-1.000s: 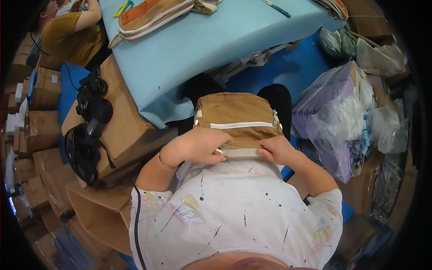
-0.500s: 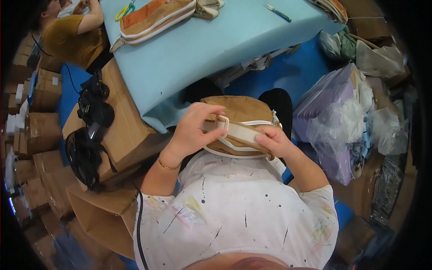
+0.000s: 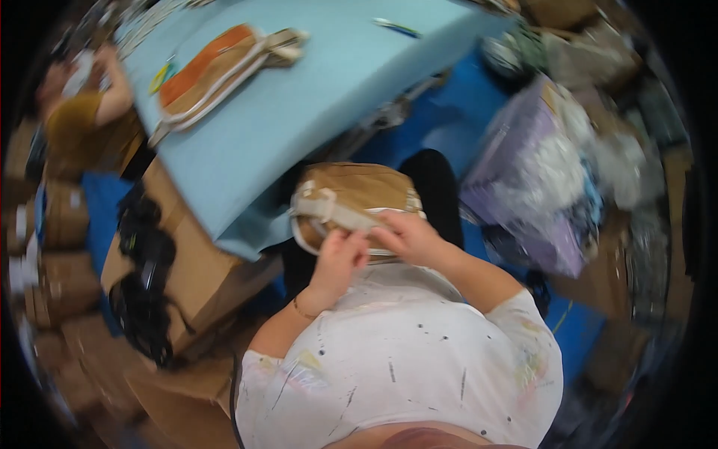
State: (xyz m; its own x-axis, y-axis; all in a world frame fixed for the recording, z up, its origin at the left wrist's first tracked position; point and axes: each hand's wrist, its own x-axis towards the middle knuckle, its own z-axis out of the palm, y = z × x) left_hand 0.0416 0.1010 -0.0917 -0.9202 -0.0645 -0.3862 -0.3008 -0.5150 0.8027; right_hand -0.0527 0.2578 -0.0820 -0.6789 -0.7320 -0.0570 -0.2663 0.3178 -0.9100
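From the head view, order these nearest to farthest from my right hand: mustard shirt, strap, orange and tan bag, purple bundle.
1. Strap: at the right hand.
2. Purple bundle: off to the right.
3. Orange and tan bag: on the table, ahead left.
4. Mustard shirt: on another person, far left.

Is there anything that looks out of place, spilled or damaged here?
Nothing looks spilled or damaged, though blur hides detail on the tan bag. Untidy: the light blue table cover, smooth on top, hangs crumpled at its near corner, beside the cardboard box.
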